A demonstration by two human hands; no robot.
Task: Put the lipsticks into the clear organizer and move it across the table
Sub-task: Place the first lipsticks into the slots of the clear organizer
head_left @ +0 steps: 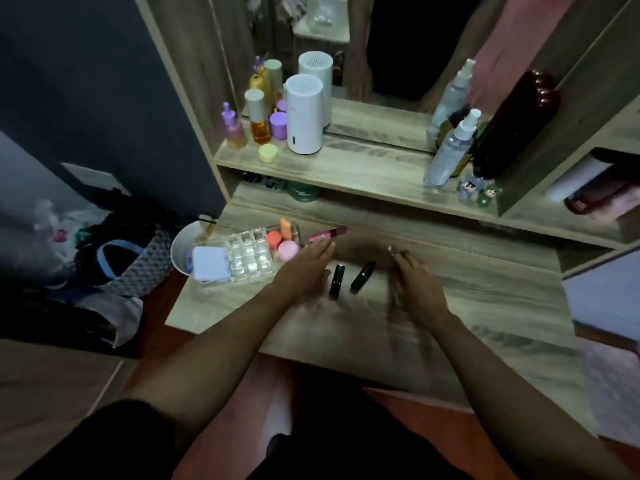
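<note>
Your open, empty left hand and blurred right hand, grip unclear, flank two black lipsticks lying on the bench: likely light, smooth, roll-prone; pinch each mid-barrel.

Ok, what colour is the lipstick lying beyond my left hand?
Pink, with a darker magenta end; the lipstick shows in the head view.

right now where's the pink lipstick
In the head view the pink lipstick lies on the table, just beyond the left hand's fingertips and right of the clear organizer.
</note>
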